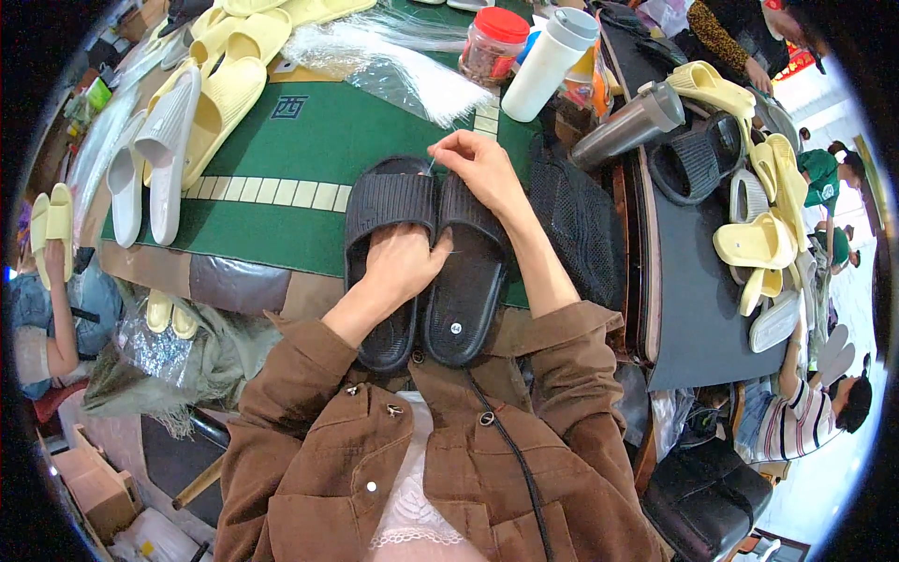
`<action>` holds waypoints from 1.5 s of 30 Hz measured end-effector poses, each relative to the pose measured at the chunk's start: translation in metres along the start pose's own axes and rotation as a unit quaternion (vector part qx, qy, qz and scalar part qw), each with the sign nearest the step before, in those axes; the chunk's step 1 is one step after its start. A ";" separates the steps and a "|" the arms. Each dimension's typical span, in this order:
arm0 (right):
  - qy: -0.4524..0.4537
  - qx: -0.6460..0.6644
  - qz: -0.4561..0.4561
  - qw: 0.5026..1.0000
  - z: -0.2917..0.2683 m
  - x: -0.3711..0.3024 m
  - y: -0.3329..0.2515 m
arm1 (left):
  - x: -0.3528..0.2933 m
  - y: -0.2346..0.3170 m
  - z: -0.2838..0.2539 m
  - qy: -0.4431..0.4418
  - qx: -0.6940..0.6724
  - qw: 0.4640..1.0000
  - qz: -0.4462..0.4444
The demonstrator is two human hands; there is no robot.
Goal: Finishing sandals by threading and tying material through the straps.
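Note:
A pair of black ribbed slippers lies side by side at the table's near edge, toes away from me. My left hand (401, 264) reaches under the strap of the left slipper (389, 201), its fingers hidden inside and its thumb against the inner side. Over the toe of the right slipper (468, 314), my right hand (482, 170) is closed in a pinch on a thin clear strand (432, 165) between the two toes. A small bit of the same clear material shows by my left thumb.
Yellow slippers (229, 103) and grey slippers (166, 155) stand on the green mat (281, 140) at left. Clear plastic strands (403, 61) lie at the back. A white bottle (548, 70), red-lidded jar (494, 47) and steel tumbler (627, 126) stand right. Other people work on both sides.

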State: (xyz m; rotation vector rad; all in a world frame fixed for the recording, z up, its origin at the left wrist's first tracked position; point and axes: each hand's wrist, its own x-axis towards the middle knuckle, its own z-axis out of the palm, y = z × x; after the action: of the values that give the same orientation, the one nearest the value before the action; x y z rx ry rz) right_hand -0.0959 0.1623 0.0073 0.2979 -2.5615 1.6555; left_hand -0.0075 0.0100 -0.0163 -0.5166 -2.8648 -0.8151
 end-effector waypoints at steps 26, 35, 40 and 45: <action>0.150 0.159 -0.050 0.974 0.012 -0.013 -0.012 | 0.096 -0.019 -0.030 -0.064 -0.372 0.925 0.034; 0.165 0.213 -0.029 0.963 0.014 -0.018 -0.009 | 0.091 -0.028 -0.021 -0.004 -0.423 0.906 0.011; 0.157 0.218 -0.021 0.963 0.015 -0.019 -0.006 | 0.087 -0.023 -0.021 0.022 -0.403 0.915 0.013; 0.166 0.222 -0.028 0.960 0.014 -0.020 -0.009 | 0.085 -0.020 -0.019 0.048 -0.391 0.919 0.024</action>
State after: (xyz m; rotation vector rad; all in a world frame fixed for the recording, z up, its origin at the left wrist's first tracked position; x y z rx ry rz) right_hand -0.0737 0.1481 0.0056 0.1004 -1.9139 2.0424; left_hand -0.0937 0.0086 0.0068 -0.5812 -2.3210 -1.9120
